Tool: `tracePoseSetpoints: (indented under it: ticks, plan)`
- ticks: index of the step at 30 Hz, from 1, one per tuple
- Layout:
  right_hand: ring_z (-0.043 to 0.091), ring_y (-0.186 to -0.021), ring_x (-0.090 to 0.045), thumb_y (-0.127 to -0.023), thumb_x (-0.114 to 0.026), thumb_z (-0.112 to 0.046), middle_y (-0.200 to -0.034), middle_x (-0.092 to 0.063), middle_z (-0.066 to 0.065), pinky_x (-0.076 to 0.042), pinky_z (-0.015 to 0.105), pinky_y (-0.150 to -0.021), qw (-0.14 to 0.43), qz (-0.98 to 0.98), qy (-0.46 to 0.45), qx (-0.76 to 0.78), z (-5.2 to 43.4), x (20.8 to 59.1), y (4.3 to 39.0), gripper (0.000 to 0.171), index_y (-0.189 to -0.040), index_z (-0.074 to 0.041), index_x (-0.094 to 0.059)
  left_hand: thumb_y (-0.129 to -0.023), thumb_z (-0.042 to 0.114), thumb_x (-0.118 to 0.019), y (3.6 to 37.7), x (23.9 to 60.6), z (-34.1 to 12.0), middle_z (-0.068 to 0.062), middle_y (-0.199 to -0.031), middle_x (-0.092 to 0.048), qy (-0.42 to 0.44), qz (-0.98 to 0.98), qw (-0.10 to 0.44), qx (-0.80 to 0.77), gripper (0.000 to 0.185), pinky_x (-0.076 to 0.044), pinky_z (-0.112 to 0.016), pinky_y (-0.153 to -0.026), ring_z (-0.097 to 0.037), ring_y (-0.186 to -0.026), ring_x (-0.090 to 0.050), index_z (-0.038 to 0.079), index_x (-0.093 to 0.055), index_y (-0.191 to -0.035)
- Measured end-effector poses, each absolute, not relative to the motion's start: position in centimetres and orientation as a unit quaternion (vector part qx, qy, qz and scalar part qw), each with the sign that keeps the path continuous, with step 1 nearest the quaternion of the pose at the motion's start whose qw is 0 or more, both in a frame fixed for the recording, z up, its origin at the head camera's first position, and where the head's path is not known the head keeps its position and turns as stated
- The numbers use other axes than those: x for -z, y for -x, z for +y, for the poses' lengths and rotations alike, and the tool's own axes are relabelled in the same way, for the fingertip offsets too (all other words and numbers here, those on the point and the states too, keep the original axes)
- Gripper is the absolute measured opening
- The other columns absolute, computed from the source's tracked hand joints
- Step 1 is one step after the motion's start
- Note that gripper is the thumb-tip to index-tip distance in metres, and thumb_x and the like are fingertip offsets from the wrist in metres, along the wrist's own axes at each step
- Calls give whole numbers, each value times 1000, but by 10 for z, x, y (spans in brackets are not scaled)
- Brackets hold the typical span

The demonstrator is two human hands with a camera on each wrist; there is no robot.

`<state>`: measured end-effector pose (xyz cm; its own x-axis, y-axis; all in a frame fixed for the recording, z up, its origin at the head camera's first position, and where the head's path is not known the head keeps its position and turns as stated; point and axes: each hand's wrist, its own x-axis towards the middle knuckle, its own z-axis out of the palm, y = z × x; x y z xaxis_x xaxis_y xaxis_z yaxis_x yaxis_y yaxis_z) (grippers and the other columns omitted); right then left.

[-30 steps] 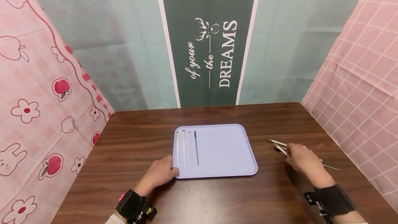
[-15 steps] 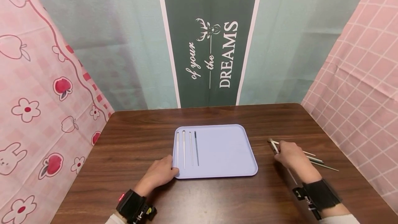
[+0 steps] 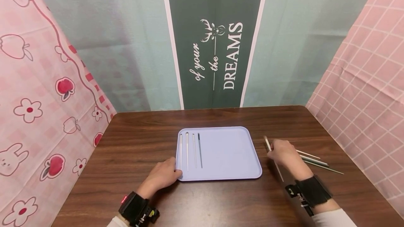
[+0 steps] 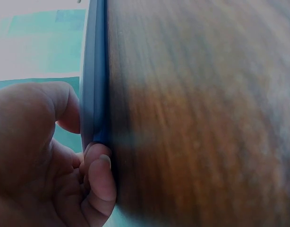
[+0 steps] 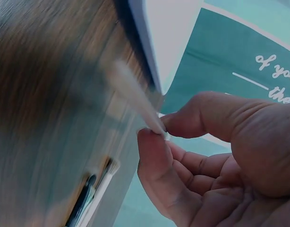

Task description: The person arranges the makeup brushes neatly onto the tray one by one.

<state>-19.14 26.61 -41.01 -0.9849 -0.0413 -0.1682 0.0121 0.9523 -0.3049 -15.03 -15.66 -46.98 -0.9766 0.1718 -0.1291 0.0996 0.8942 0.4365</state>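
A lavender tray (image 3: 230,171) lies in the middle of the dark wooden table (image 3: 142,139). Several thin brushes (image 3: 187,151) lie side by side along its left part, three pale and one dark (image 3: 199,150). My left hand (image 3: 174,173) grips the tray's near-left corner; in the left wrist view the thumb lies over the tray's rim (image 4: 93,71) and the fingers (image 4: 100,177) curl under it. My right hand (image 3: 272,151) is just right of the tray and pinches a thin white brush (image 3: 266,142) between thumb and forefinger, also seen as a blurred white brush (image 5: 135,99) in the right wrist view.
A few more thin brushes (image 3: 310,159) lie on the table right of my right hand, visible too as brushes (image 5: 90,198) in the right wrist view. Cloth backdrops close off the back and both sides. The tray's right half (image 3: 227,150) holds nothing.
My right hand has picked a white brush from the loose ones and carried it left toward the tray. The left hand has stayed on the tray's corner.
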Motion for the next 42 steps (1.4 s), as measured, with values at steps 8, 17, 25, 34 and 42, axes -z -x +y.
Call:
tracePoseSetpoints:
  ticks: [8,17,25,34,42]
  plan:
    - [23,-65,-51,-81,-63,-12,-71,-54,7,-38,34,-56,85,983,14,165,250,410,196,8,-77,-6,-61,-85,26,-66,150,469,-156,-2,-78,-52,-72,971,79,-213,24,-43,-38,-64,-22,-68,-49,6,-57,-95]
    - [23,-65,-50,-85,-65,-13,-72,-53,7,-39,34,-57,92,982,4,167,232,408,203,13,-75,-7,-59,-85,26,-65,150,469,-155,-3,-78,-51,-70,971,79,-213,24,-43,-38,-63,-22,-68,-49,6,-56,-94]
    - [25,-70,-54,-84,-64,-11,-75,-57,9,-42,35,-60,78,983,14,168,217,411,208,9,-78,-5,-61,-85,26,-66,150,470,-156,-3,-77,-52,-73,972,76,-211,24,-43,-38,-63,-22,-68,-49,6,-56,-94]
    - [23,-66,-52,-83,-64,-10,-73,-53,8,-40,32,-56,73,981,20,180,203,412,212,11,-76,-4,-58,-86,26,-66,149,469,-154,-3,-77,-51,-70,970,81,-217,25,-42,-37,-61,-21,-67,-48,5,-56,-95]
    - [20,-63,-46,-81,-65,-6,-70,-48,4,-36,30,-54,65,976,34,205,192,413,215,13,-72,-5,-56,-85,25,-66,150,468,-154,-3,-77,-52,-71,971,84,-214,25,-42,-38,-61,-21,-67,-49,4,-57,-96]
